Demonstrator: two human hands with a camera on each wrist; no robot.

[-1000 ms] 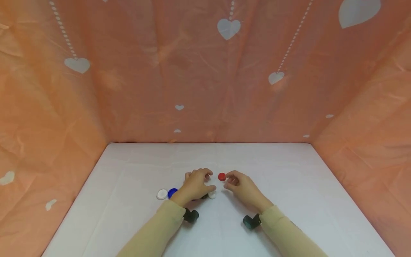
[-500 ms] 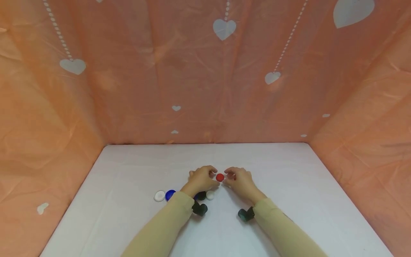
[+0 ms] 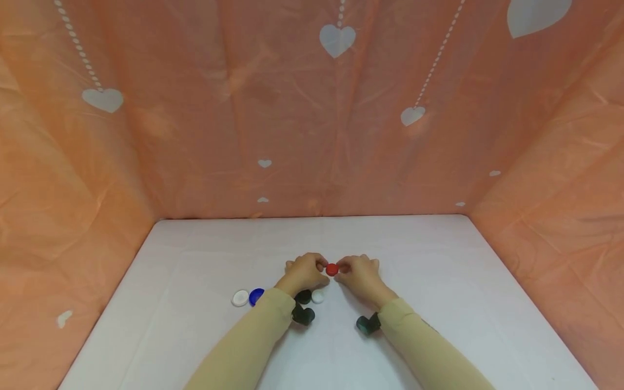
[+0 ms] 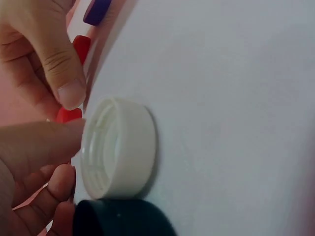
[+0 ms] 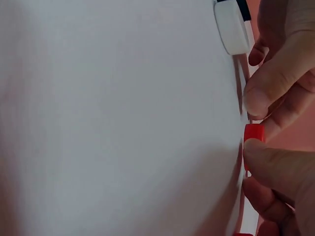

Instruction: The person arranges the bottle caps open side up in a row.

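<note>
A: Now, status of the red cap (image 3: 332,269)?
B: Pinched between both hands just above the desk (image 3: 439,271). A second ago only the right hand (image 3: 357,274) held it; the left hand (image 3: 304,272) has closed in and grips it too.
A: Implication?
B: Probably a handover. The white cap (image 3: 318,296) and black cap (image 3: 304,296) lie beside the left wrist.

White table (image 3: 439,260) with peachy-orange heart-print fabric (image 3: 312,135) hung round three sides. Toward the near edge, left of the middle: a white cap (image 3: 240,298) touching a blue cap (image 3: 255,296), then a dark cap (image 3: 303,296) right beside another white cap (image 3: 318,296).
</note>
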